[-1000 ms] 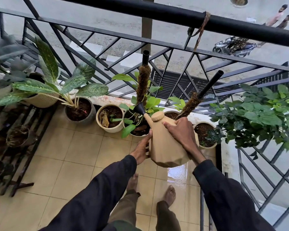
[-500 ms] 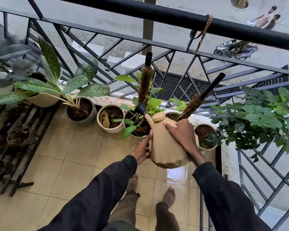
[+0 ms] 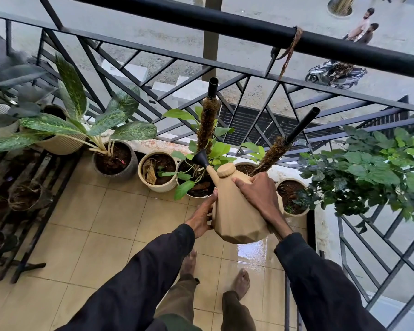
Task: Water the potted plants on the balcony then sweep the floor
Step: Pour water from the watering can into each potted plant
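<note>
Matt tan watering can [image 3: 237,211], glossy wet tiles [image 3: 251,253]

Open tile mid-balcony; pots, poles & rails close off the far and rt sides.
Bare tiled floor [image 3: 86,223] in front of the pots [image 3: 163,185] gives free room low down, w/ a wet patch [image 3: 251,252] near the feet. Far edge: pots sit side by side along the railing [image 3: 120,68], gaps narrow. Two tilted moss poles [image 3: 207,125] rise above them; the watering can [image 3: 234,211] fills the space betw. them, spout just beside the taller pole. Variegated leaves [image 3: 72,91] overhang the pots further left. Slatted rack [image 3: 34,211] blocks the left side. Leafy bush [image 3: 373,170] spreads over the rt corner pot. Top rail [image 3: 225,27] crosses overhead.
</note>
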